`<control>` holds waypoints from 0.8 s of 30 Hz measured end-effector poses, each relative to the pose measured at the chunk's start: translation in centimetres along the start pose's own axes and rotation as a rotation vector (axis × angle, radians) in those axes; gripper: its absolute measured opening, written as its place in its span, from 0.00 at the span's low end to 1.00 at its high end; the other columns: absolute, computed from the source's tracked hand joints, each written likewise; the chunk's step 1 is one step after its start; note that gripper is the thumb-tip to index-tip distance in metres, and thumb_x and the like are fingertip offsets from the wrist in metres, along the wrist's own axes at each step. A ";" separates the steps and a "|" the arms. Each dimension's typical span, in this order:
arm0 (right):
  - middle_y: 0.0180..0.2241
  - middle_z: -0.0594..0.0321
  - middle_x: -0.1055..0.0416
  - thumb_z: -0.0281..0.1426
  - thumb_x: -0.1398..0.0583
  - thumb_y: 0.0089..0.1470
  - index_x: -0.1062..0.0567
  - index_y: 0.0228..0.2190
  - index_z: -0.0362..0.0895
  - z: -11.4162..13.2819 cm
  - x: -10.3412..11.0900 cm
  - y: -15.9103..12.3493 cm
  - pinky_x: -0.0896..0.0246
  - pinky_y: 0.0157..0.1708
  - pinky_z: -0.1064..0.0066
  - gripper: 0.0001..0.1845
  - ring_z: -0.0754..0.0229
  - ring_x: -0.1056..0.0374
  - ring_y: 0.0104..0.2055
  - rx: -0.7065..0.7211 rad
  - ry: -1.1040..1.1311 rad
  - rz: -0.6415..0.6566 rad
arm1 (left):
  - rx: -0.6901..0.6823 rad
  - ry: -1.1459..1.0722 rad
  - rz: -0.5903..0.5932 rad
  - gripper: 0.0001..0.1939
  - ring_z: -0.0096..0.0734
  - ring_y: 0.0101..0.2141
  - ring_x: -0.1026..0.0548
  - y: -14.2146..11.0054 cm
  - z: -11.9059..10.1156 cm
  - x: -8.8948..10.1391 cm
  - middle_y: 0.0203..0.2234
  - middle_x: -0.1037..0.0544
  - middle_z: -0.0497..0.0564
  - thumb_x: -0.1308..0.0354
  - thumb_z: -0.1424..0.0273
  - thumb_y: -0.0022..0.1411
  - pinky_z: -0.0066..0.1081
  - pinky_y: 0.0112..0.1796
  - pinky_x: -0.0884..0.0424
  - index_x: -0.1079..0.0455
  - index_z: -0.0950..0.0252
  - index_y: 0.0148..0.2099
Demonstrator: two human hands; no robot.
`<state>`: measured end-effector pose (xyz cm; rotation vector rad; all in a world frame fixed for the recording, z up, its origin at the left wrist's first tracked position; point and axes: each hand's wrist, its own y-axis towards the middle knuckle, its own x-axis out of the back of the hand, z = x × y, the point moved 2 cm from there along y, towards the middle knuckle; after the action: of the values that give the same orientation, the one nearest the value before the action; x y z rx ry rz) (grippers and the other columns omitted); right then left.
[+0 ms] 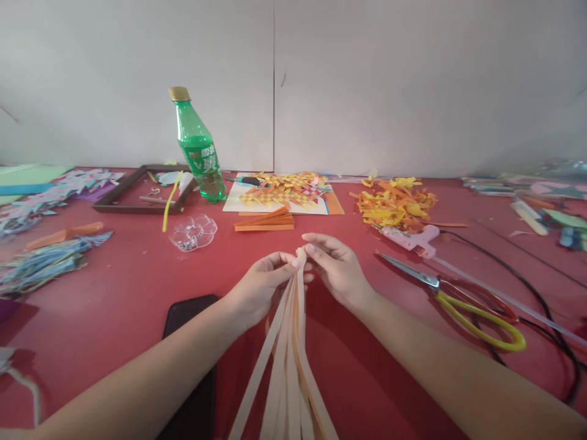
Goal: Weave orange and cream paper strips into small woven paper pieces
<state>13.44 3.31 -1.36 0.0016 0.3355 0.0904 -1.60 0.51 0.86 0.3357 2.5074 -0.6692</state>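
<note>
Over the red table [137, 287], I had my left hand [261, 284] clamped near the top of the pale strips [292, 379], which fanned down toward me. My right hand [340, 274] was at their upper tips; whether its fingers gripped, I couldn't tell.

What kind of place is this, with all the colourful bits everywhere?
Probably a craft table: there are scissors, a pink glue gun and a bunch of pale strips being held.
</note>
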 end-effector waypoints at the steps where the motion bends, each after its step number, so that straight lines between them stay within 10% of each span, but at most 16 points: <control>1: 0.28 0.66 0.23 0.36 0.30 0.44 0.20 0.34 0.48 0.0 0.0 0.0 0.34 0.25 0.71 0.13 0.65 0.32 0.25 -0.007 0.008 -0.001 | 0.002 -0.004 0.007 0.15 0.33 0.34 0.21 0.0 0.0 0.0 0.30 0.21 0.51 0.29 0.67 0.50 0.32 0.39 0.27 0.32 0.66 0.32; 24: 0.45 0.60 0.22 0.45 0.40 0.56 0.22 0.47 0.54 -0.1 0.4 -0.6 0.35 0.50 0.57 0.18 0.54 0.28 0.48 0.075 -0.085 0.182 | -0.029 -0.092 -0.008 0.10 0.30 0.32 0.22 0.2 -0.1 0.1 0.32 0.20 0.51 0.31 0.70 0.52 0.30 0.38 0.29 0.30 0.67 0.31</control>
<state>13.84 2.79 -1.59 0.1105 0.2527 0.2577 -1.65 0.76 0.80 0.2787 2.4299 -0.6368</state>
